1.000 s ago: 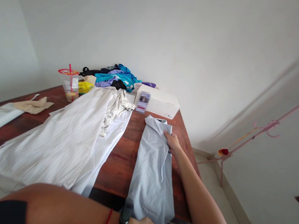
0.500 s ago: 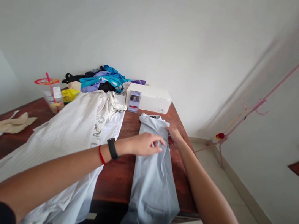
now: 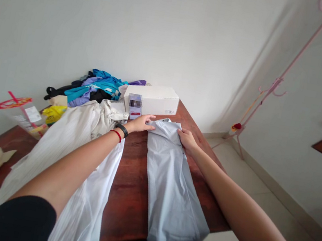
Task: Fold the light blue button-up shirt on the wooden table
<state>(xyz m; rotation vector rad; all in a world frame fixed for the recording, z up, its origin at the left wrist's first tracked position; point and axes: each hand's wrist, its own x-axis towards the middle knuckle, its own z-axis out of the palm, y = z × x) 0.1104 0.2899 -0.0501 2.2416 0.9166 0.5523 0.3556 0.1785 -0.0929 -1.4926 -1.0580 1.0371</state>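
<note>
Pale-blue shirt (image 3: 169,180) lies folded long, left hand (image 3: 141,123) and right hand (image 3: 187,139) pinching its collar

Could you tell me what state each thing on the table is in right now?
Light blue shirt: folded narrow, hanging over the near edge.
Left hand: on its far-left corner.
Right hand: on its right edge.
White striped shirt: spread flat.
White box: closed.
Clothes pile: unfolded.

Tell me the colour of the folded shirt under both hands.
Pale blue shirt, plain, clearest in the head view.
</note>
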